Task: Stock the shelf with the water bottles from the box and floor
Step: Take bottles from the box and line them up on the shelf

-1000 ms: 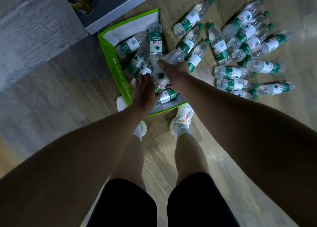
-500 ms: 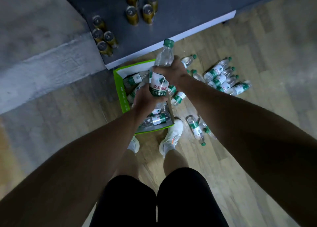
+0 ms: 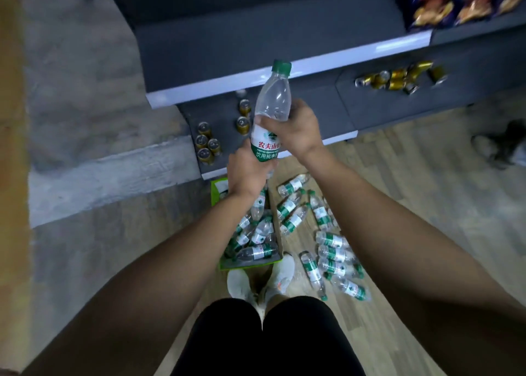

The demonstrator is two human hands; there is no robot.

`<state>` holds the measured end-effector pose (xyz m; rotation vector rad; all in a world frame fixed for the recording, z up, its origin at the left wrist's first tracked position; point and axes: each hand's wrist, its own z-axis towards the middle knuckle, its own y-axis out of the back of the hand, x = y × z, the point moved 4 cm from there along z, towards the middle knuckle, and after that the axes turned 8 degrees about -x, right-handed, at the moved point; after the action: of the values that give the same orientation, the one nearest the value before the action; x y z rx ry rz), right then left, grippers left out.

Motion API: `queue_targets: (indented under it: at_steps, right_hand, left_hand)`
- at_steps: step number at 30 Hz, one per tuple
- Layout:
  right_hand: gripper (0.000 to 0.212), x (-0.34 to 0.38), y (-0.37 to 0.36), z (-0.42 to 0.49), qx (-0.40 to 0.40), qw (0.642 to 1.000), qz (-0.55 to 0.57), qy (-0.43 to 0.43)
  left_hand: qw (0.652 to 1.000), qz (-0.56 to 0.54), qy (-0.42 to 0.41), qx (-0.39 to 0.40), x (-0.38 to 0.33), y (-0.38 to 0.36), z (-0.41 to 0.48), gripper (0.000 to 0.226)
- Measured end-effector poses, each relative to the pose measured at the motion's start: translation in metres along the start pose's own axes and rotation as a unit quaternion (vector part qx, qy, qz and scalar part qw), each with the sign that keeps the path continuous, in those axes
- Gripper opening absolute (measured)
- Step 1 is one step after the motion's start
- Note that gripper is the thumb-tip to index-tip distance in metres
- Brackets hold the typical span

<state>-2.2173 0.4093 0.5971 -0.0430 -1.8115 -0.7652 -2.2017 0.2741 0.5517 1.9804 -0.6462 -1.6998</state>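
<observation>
Item: one water bottle (image 3: 271, 105), held near upright, long axis running 6 to 12 o'clock, green cap uppermost. The left hand (image 3: 247, 173) wrapped its base. The right hand (image 3: 297, 129) gripped mid-body and was nearer the shelf (image 3: 216, 51), which lay at 12 o'clock just beyond the cap. Remaining stock lay at 6 o'clock, in the box (image 3: 217, 189) and on the floor.

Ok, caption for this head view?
Left hand and right hand hold a clear green-capped plastic water bottle, cap toward the dark grey shelf, above the green box.

The box (image 3: 217, 190) holding bottles (image 3: 257, 252) lies on the floor (image 3: 404, 205) before the shelf (image 3: 256, 45), loose bottles (image 3: 333, 240) just right of it.
</observation>
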Motion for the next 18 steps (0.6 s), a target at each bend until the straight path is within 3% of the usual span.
queue_targets:
  at_steps: [18]
  right_hand:
    - [0.06,0.209,0.042,-0.053,-0.07,0.985,0.027,0.156]
  left_hand:
    - [0.986,-0.118,-0.111,-0.042,-0.113,0.146,0.018,0.048]
